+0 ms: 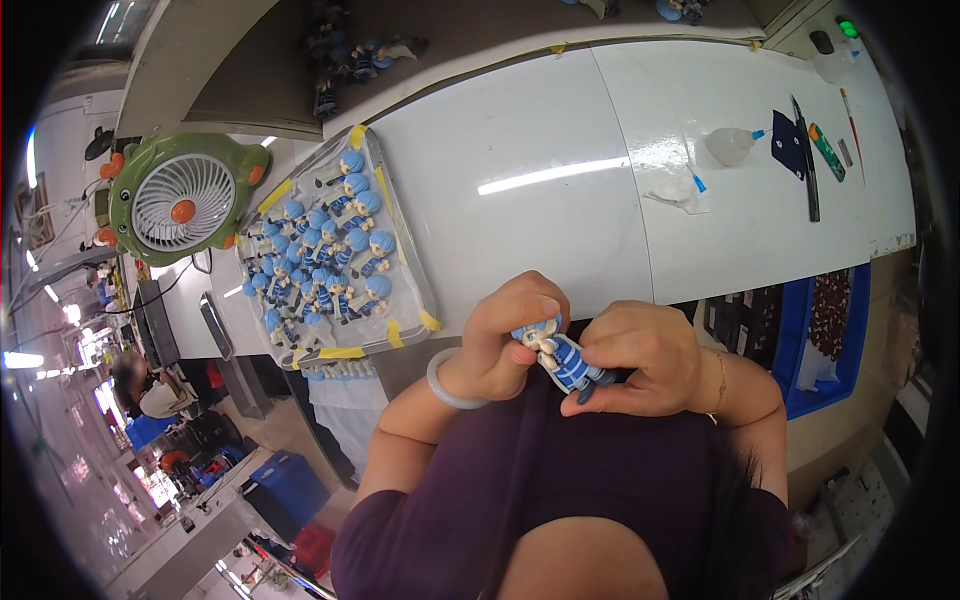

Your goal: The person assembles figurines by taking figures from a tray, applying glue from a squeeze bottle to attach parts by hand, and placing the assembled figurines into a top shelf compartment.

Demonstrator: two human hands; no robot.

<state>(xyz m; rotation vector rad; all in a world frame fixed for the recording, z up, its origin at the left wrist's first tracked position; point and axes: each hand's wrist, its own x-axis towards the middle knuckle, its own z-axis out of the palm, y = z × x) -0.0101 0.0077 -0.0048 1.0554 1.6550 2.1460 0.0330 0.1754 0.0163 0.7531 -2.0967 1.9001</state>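
Between my two hands, just off the table's near edge, is a small figurine (566,362) with blue hair and a blue striped outfit. My left hand (512,325) pinches it at the head, thumb and fingers closed on it. Around its lower body and legs, my right hand (640,358) is closed, with the thumb on the front. The figurine lies tilted, its head to the upper left and its dark feet to the lower right. Left of my hands, a clear tray (432,290) edged with yellow tape carries several similar figurines (325,260).
A green fan (185,200) stands behind the tray at the left. On the white table (500,130) at the right lie a squeeze bottle (732,146), a blue-tipped needle (698,182), a dark cloth (788,145) and a black pen-like tool (808,165). A blue bin (835,385) sits below, right. Another person (150,385) is far left.
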